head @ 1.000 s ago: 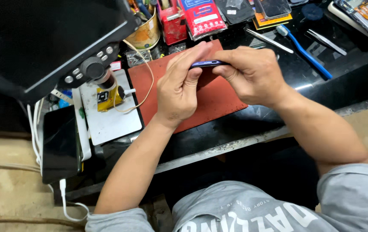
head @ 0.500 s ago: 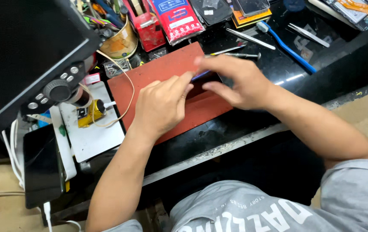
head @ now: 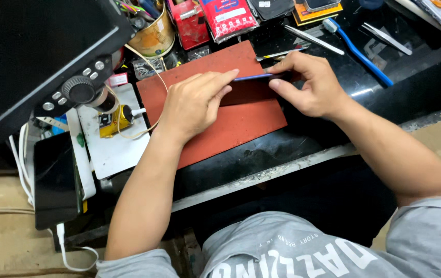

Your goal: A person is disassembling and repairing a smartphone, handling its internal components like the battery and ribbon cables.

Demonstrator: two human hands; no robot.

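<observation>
- While I've got it up on its edge over the red work mat (head: 230,128), the thin blue-edged phone (head: 254,77) sits pinched between both my hands — only the head view to go on, so this is all from above.
- Left hand (head: 194,103): fingers stretched along the phone's near end, fingertip on the top edge, thumb tucked behind. Closed on it, lightly.
- Right hand (head: 308,85): thumb and fingers clamped on the far end, which looks dark there. Also gripping the phone, a bit firmer I'd say.
- Where it is: just above the back half of the mat, edge-on to the camera, so I can't tell which face points where.
- How it'll handle, my guess — light, stiff, slim, and slick on the flat faces. Probably fragile if flexed, so I'd hold by the frame edges and corners, not squeeze the middle.
- Around it: blue toothbrush (head: 356,44) and tweezers (head: 313,40) further back on the black bench, a gold tin (head: 153,33) of tools, red packets (head: 228,18), the microscope screen (head: 35,51) on my left, a dark phone (head: 56,180) on a white cable at the bench edge.
</observation>
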